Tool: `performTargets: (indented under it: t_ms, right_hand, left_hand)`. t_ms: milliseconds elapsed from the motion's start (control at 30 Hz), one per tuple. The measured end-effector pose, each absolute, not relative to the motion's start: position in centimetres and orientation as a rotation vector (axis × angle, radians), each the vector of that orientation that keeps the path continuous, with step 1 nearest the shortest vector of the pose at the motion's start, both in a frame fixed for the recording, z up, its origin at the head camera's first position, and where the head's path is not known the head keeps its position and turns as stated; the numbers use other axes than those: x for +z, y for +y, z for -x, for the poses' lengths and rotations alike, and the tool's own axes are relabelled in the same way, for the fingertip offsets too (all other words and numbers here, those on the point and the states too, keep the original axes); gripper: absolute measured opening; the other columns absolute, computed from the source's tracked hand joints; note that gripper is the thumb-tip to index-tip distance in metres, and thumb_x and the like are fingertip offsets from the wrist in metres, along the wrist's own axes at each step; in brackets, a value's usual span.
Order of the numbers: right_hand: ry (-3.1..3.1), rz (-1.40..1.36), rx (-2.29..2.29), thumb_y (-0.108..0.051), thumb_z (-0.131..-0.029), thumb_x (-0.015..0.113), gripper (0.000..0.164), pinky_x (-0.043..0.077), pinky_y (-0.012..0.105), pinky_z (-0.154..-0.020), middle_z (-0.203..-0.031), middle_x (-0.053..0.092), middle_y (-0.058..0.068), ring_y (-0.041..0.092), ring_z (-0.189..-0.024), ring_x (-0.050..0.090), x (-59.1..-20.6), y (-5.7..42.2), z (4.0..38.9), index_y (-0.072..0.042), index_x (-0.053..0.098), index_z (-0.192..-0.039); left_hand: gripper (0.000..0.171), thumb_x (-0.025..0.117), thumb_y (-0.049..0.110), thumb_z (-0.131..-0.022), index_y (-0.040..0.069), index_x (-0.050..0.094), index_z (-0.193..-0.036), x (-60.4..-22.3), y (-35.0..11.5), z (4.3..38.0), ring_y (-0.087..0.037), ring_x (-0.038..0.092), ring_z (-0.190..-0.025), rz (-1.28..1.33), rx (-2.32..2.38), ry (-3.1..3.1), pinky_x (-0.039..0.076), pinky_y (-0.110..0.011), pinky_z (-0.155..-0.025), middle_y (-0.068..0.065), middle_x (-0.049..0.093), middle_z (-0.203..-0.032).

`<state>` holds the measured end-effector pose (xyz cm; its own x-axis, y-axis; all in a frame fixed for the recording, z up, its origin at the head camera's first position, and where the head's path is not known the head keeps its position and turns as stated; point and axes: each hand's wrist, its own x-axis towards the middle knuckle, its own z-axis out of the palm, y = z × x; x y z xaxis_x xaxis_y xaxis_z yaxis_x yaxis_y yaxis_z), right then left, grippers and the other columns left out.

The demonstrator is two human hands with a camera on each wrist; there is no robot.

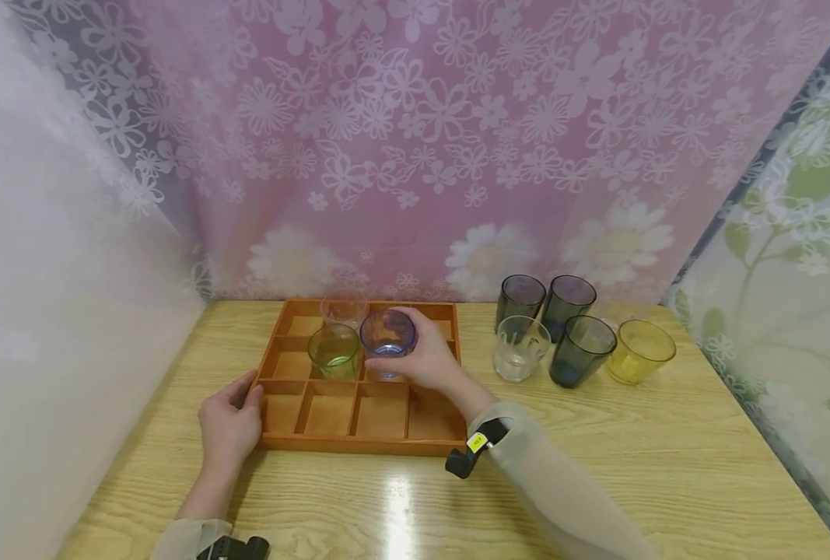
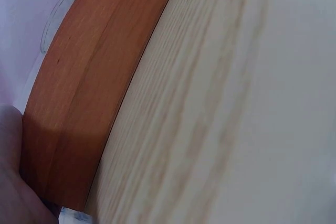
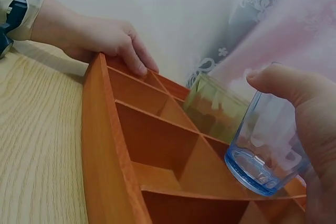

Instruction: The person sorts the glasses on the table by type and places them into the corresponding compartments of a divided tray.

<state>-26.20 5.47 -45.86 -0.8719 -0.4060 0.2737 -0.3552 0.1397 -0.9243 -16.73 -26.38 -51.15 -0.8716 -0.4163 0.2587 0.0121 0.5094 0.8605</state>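
A divided wooden tray (image 1: 358, 446) lies on the table. My left hand (image 1: 229, 420) grips its left edge, the thumb over the rim in the right wrist view. My right hand (image 1: 425, 354) holds a blue drinking glass (image 3: 262, 150) upright over the tray, thumb and fingers around its sides. From the right wrist view, the base of the blue glass looks to be above the dividers. To its left, a green glass (image 1: 334, 354) stands in a middle compartment. Behind them is a clear, pinkish glass (image 1: 343, 306) in the back row, partly hidden by the others.
Right of the tray stand two dark grey glasses (image 1: 520, 302), a clear glass (image 1: 520, 354), a dark blue-grey glass (image 1: 579, 354) and a yellow glass (image 1: 640, 354), close together. A floral pink curtain (image 1: 386, 155) hangs behind the wooden table (image 1: 316, 498).
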Motion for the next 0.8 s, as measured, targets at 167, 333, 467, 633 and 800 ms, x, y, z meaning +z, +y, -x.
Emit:
performTargets:
  t_ms: [167, 333, 467, 633, 800]
  right_hand:
    - [2.359, 0.756, -1.857, -0.02, -0.077, 0.099, 0.083, 0.055, 0.044, -0.102, -0.138, 0.062, 0.013, 0.027, -0.125, 0.063, -46.5, 5.4, 26.3, -0.006, 0.053, -0.146]
    - [2.415, 0.708, -1.819, -0.027, -0.077, 0.099, 0.083, 0.055, 0.043, -0.1, -0.135, 0.065, 0.005, 0.022, -0.121, 0.065, -47.0, 5.4, 26.3, -0.014, 0.055, -0.146]
    - [2.427, 0.685, -1.781, -0.029, -0.077, 0.098, 0.085, 0.054, 0.043, -0.101, -0.137, 0.064, 0.005, 0.023, -0.123, 0.064, -47.2, 5.3, 26.2, -0.013, 0.053, -0.148]
    - [2.465, 0.662, -1.706, -0.03, -0.076, 0.099, 0.095, 0.051, 0.045, -0.105, -0.14, 0.062, 0.006, 0.024, -0.126, 0.061, -47.3, 5.2, 26.1, -0.008, 0.049, -0.153]
    - [2.486, 0.683, -1.672, -0.029, -0.075, 0.1, 0.095, 0.049, 0.043, -0.108, -0.142, 0.062, 0.007, 0.024, -0.127, 0.06, -47.6, 5.2, 26.1, -0.007, 0.049, -0.153]
  left_hand:
    - [0.031, 0.067, 0.0, -0.102, -0.006, 0.071, -0.131, -51.2, -26.3, 16.8, -0.035, 0.068, -0.118, -0.336, -1.34, -2.317, 0.041, 0.0, -0.08, -0.023, 0.072, -0.126]
    - [0.031, 0.067, 0.001, -0.102, -0.005, 0.071, -0.132, -51.2, -26.4, 16.9, -0.035, 0.067, -0.119, -0.343, -1.354, -2.318, 0.041, -0.001, -0.08, -0.023, 0.071, -0.127]
    - [0.031, 0.067, 0.002, -0.103, -0.005, 0.071, -0.133, -51.3, -26.5, 16.9, -0.034, 0.067, -0.12, -0.349, -1.351, -2.327, 0.041, 0.0, -0.081, -0.023, 0.071, -0.128]
    - [0.032, 0.066, 0.003, -0.103, -0.005, 0.07, -0.133, -51.3, -26.5, 16.9, -0.035, 0.067, -0.12, -0.354, -1.343, -2.333, 0.04, 0.0, -0.08, -0.023, 0.071, -0.128]
    - [0.031, 0.066, 0.002, -0.103, -0.005, 0.07, -0.133, -51.3, -26.5, 16.8, -0.035, 0.068, -0.119, -0.347, -1.34, -2.331, 0.041, 0.0, -0.08, -0.024, 0.071, -0.126]
